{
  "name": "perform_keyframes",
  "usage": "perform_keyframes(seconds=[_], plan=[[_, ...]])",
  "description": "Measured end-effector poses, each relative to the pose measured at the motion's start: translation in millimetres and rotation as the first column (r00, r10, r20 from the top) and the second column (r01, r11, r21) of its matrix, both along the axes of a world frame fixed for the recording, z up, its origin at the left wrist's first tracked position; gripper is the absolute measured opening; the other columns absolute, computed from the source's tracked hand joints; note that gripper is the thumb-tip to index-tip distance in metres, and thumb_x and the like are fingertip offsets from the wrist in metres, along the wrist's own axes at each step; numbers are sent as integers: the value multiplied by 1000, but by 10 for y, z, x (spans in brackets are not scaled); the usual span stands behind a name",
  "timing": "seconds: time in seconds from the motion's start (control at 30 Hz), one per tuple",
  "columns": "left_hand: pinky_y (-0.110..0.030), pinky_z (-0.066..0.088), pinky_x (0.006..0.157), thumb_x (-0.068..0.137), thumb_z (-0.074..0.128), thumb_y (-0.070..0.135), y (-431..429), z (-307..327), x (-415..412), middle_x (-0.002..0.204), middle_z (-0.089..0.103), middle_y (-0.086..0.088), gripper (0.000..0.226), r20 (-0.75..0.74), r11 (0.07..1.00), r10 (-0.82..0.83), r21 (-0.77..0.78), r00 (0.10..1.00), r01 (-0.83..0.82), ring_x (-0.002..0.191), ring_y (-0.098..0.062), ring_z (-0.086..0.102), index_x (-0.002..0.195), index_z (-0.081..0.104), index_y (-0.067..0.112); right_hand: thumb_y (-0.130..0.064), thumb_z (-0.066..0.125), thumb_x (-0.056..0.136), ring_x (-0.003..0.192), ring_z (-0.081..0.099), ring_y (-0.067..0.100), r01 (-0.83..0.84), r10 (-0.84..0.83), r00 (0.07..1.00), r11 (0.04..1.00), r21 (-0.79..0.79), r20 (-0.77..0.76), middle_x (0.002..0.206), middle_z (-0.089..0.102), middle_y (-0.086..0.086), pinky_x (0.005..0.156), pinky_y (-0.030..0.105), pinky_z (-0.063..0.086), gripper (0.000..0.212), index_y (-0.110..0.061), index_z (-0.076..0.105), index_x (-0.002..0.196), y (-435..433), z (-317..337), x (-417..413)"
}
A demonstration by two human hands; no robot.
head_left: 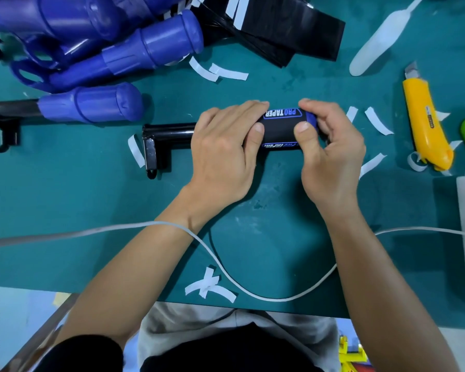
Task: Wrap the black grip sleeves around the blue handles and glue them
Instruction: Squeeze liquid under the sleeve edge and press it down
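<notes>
The person is holding one blue handle [311, 120] flat near the middle of the green counter [91, 205], with a black grip sleeve [278, 131] wrapped round it and only the handle's right end showing. The left hand [223, 157] is gripping the sleeve's left part, its fingers [242, 110] curling over the far side and the thumb pressing the near side; the right hand [332, 159] is clamping the right part the same way. Judging by the task, the wrap is being closed and pressed down, so it is likely going best with both thumbs squeezing evenly along the seam, keeping the printed edges square to the handle's end. Where the seam is lying cannot be told, as the hands are covering it. The handle's black bracket [159, 146] is sticking out to the left, so any rolling is needing room there. A second handle [91, 104] is lying just beyond it, a pile of handles [134, 41] and spare sleeves [287, 30] are sitting along the far edge, and a yellow knife [424, 127] is lying well to the right, blade tip showing. A white cable [226, 275] is looping across the near side past both forearms, with the counter's near edge close behind it.
</notes>
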State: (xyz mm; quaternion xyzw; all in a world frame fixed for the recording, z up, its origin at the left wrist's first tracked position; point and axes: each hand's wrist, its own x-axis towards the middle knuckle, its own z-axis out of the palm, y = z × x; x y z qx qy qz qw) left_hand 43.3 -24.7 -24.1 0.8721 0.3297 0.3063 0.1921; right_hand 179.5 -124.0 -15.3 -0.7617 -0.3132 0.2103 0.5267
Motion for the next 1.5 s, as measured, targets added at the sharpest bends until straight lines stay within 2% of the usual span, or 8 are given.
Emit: perform_keyframes(seconds=[0.3,0.43,0.63,0.77,0.97,1.13,1.27,1.5], plan=[[-38,45,92,107,49,25,14,-33,5,111,77,-4,36,14,996,86,-16,996,-86,98,-23,71,126,73,5,-26,52,105,94,66,0,17,-17,1000,999,-42,-1,97,70,-28,87,21,51,27,-18,73,120,2,1,-10],[-38,45,86,102,56,40,7,-39,98,96,79,1,40,-11,984,174,43,985,-173,85,-21,72,118,78,10,-36,60,98,89,65,9,35,-33,999,998,-49,39,102,68,-10,83,14,48,25,-19,67,115,42,-10,-140],[-38,46,88,106,50,18,-30,-53,23,103,79,-4,34,51,992,129,11,990,-129,84,-24,70,125,73,3,-28,53,107,95,62,0,5,2,993,998,-57,117,101,63,-31,91,23,49,26,-12,67,120,16,-56,-119],[-31,43,93,106,44,10,-31,-47,-8,108,78,-5,37,62,990,137,-25,989,-136,85,-23,68,132,67,-4,-23,49,108,95,60,-11,46,-41,994,998,-46,103,110,67,-25,89,16,47,27,-10,70,120,0,-58,-107],[-36,46,90,103,45,6,-65,-77,41,104,79,-9,36,105,987,158,16,982,-161,83,-23,69,127,69,-7,-43,69,90,85,64,11,70,-61,993,993,-94,101,88,66,-15,81,23,49,31,-22,62,111,102,23,-218],[-35,46,90,103,44,6,-53,-90,45,105,79,-7,36,112,985,170,9,979,-172,84,-18,65,127,69,-5,-29,64,98,97,64,3,12,-8,997,999,-53,78,106,67,-25,91,19,49,23,-17,66,118,62,-5,-164],[-36,47,90,102,46,4,-60,-95,26,105,79,-7,35,121,988,146,32,982,-151,83,-22,69,125,70,-6,-23,55,105,120,66,4,-63,64,998,997,-36,8,127,71,-6,105,32,52,23,-12,69,120,-25,-48,-30],[-34,45,92,103,43,8,-35,-55,24,107,79,-6,37,66,988,155,-16,986,-154,84,-22,68,127,69,-4,-21,50,107,124,65,7,-139,136,987,990,-35,-87,127,73,-5,109,33,50,28,-22,70,127,-42,47,111]])
